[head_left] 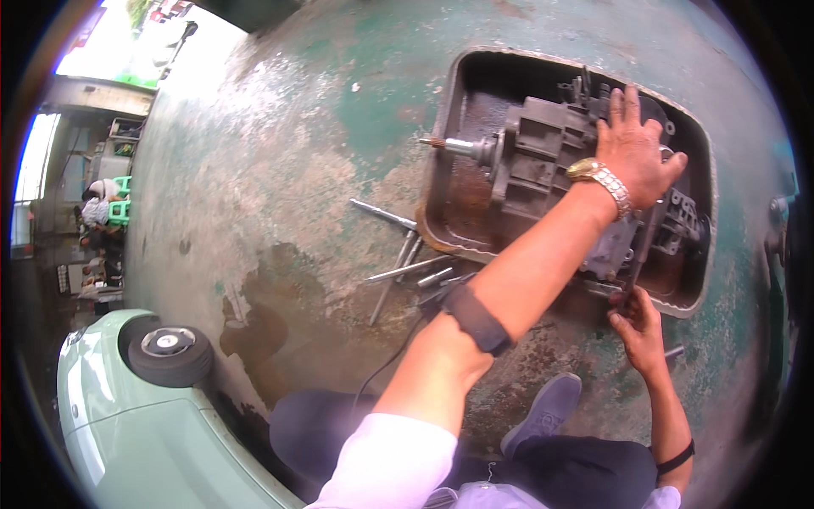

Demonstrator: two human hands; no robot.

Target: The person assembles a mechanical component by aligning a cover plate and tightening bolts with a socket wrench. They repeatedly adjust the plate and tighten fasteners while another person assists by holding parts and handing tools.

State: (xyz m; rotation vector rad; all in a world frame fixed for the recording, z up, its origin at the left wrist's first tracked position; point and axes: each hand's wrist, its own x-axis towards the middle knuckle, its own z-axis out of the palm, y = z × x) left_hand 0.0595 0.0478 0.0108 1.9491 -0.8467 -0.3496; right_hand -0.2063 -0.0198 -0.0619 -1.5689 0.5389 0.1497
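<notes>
A grey metal gearbox (538,148) lies on its side in a dark, oily metal pan (475,114), its splined shaft (458,147) pointing left. My left hand (632,153), with a gold-and-silver watch at the wrist, rests on the right part of the gearbox, fingers spread and holding nothing. At the pan's near right edge, my right hand (640,327) is closed around the lower end of a long dark bar-like tool (648,242). The bar runs up beside the gearbox toward my left hand; its far end is hidden, so its exact kind cannot be told.
Metal bars and sockets (407,250) lie on the stained green floor left of the pan. A short metal tube (674,350) is by my right wrist. A pale green car (161,416) with its wheel turned out stands at lower left. My shoe (543,411) is near the pan.
</notes>
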